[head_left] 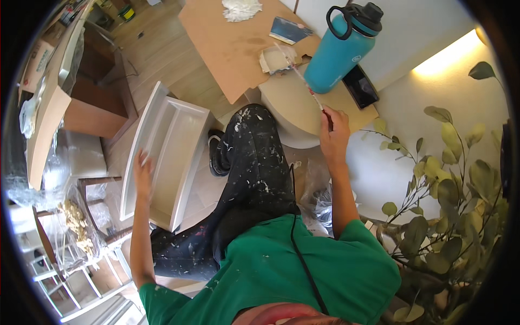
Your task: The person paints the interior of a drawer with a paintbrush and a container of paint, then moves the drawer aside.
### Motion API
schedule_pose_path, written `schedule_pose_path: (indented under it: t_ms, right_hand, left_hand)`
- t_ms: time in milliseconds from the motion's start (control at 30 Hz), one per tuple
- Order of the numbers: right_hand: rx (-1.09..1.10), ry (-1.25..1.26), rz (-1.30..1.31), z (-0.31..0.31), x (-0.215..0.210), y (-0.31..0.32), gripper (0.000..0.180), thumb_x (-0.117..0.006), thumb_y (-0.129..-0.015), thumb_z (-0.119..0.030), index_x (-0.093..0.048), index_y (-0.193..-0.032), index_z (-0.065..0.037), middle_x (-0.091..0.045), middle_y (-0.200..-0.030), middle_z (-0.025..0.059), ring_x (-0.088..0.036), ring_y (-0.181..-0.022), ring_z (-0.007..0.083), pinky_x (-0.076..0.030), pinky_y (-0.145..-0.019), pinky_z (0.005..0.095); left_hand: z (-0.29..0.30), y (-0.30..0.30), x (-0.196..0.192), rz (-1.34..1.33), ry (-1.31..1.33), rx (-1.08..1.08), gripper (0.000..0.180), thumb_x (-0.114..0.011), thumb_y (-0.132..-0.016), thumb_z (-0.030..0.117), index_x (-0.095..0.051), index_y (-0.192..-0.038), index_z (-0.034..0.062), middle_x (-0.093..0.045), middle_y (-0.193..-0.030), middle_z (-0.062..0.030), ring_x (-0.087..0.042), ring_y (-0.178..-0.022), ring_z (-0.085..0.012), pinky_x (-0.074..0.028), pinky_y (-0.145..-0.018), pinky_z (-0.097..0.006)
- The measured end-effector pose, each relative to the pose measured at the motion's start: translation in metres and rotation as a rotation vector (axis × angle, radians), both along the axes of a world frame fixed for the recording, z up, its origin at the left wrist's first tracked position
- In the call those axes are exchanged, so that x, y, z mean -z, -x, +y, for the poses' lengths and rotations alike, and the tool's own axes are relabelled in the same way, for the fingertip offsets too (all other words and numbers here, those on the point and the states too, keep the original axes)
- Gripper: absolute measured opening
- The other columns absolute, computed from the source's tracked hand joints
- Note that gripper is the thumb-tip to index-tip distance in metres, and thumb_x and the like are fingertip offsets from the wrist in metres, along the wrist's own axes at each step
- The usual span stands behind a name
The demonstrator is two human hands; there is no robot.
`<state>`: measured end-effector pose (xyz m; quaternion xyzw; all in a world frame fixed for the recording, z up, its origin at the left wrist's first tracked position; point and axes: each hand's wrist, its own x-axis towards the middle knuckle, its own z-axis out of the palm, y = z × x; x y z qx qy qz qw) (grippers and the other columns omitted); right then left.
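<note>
A white drawer [179,157] stands tilted at my left, beside my left leg. My left hand [142,172] is closed over the edge of its front panel, the fingertips a little blurred. Out to the right, my right hand [335,130] pinches a thin paintbrush [310,89] with red and white marks along its handle. The brush slants up and left, its far end over a small whitish container [277,59] on the cardboard. Close to the right hand are a teal water bottle [341,57] with a black lid and a dark phone [361,86].
Brown cardboard [227,46] covers the surface ahead, with a crumpled white cloth [241,8] and a blue-grey flat piece [291,30] on it. A leafy plant [449,189] rises at the right. Plastic-wrapped furniture [81,154] and a metal ladder [86,292] stand left.
</note>
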<state>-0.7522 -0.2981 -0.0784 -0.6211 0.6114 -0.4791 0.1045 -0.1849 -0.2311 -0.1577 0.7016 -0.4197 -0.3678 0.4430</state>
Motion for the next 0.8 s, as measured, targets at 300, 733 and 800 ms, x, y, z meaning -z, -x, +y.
schedule_pose_path:
  t_ms: [300, 733, 800]
  right_hand:
    - [0.06, 0.0, 0.213, 0.014, 0.007, -0.007, 0.024, -0.063, -0.092, -0.004, -0.067, -0.116, 0.0, -0.059, -0.095, 0.0134, -0.056, -0.093, 0.0292, -0.046, -0.082, 0.0384]
    - [0.07, -0.063, 0.231, 0.006, 0.01, -0.009, 0.036, -0.07, -0.087, -0.008, -0.063, -0.121, 0.003, -0.058, -0.103, 0.0166, -0.057, -0.1, 0.0323, -0.047, -0.088, 0.0418]
    - [0.129, 0.01, 0.33, 0.008, 0.01, -0.008, 0.038, -0.071, -0.086, -0.009, -0.063, -0.122, 0.003, -0.058, -0.109, 0.0181, -0.055, -0.105, 0.0346, -0.045, -0.092, 0.0441]
  left_hand:
    - [0.096, -0.093, 0.005, 0.096, -0.042, -0.319, 0.065, -0.059, -0.101, 0.035, -0.034, -0.153, 0.0056, -0.054, -0.139, -0.0182, -0.059, -0.122, -0.0314, -0.049, -0.101, -0.043]
    - [0.098, -0.072, -0.021, -0.042, 0.023, -0.242, 0.062, -0.06, -0.099, 0.029, -0.036, -0.152, 0.007, -0.054, -0.138, -0.0185, -0.06, -0.118, -0.0269, -0.052, -0.094, -0.04]
    - [0.098, -0.074, -0.021, -0.023, 0.025, -0.264, 0.061, -0.06, -0.099, 0.029, -0.037, -0.152, 0.0072, -0.055, -0.137, -0.0186, -0.06, -0.117, -0.0269, -0.053, -0.092, -0.04]
